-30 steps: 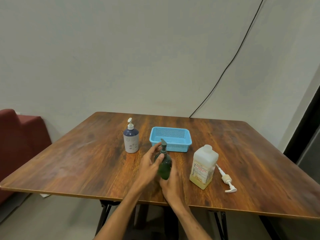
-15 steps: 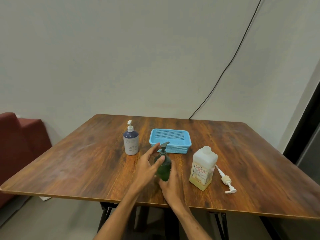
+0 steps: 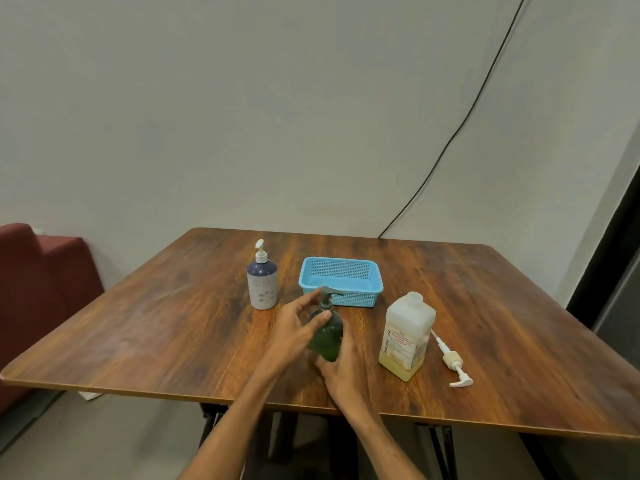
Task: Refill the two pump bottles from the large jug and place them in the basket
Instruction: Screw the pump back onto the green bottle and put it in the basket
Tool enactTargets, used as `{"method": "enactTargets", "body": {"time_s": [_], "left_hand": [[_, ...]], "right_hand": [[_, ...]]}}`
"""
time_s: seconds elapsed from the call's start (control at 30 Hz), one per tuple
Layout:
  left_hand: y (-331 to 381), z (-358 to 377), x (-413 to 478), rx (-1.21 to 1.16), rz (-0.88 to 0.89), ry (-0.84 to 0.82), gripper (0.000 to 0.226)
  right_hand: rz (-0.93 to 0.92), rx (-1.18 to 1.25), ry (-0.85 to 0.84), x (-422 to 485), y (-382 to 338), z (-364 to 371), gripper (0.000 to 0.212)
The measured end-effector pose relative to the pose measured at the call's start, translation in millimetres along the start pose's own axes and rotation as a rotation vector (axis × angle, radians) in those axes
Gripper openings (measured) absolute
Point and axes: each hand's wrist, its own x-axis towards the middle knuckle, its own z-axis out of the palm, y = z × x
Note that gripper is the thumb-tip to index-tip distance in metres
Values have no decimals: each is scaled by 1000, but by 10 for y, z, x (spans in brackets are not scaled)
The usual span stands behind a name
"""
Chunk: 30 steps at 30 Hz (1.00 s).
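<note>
1. Head view, hands: the left hand pinches the pump collar of the dark green plastic pump bottle between its thumb and curled fingers. The right hand wraps the bottle's body from the near side, and its fingertips are hidden.
2. Head view, task's thing: this bottle sits a little in from the middle of the near edge of the brown wooden table. We cannot tell whether its base touches the surface.
3. Head view, surroundings: the white pump bottle with a navy shoulder stands just left of the light blue perforated plastic basket, near the table's middle. The translucent square plastic jug stands uncapped toward the right of the near edge, with yellow liquid low inside. The loose white pump dispenser lies beside it.
4. Progress: we judge the task to be at an early stage, with the first pump being unscrewed. No pouring shows, and neither bottle is in the basket.
</note>
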Motion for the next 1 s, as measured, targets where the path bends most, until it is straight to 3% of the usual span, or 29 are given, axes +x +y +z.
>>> {"method": "enactTargets", "body": {"time_s": [0.13, 0.23, 0.47, 0.6, 0.7, 1.0], "left_hand": [[-34, 154, -25, 77, 27, 233, 43], [-48, 194, -7, 110, 24, 290, 35], [-22, -13, 48, 80, 35, 43, 33], [-55, 75, 6, 68, 40, 153, 45], [-69, 129, 4, 67, 65, 214, 35], [-60, -2, 78, -40, 7, 32, 36]], "right_hand": [[11, -6, 14, -8, -32, -13, 83], [10, -6, -3, -11, -41, -28, 79], [18, 18, -8, -16, -37, -10, 83], [29, -4, -11, -20, -70, -34, 86], [34, -6, -23, -17, -55, -33, 84], [45, -47, 1, -23, -67, -24, 84]]}}
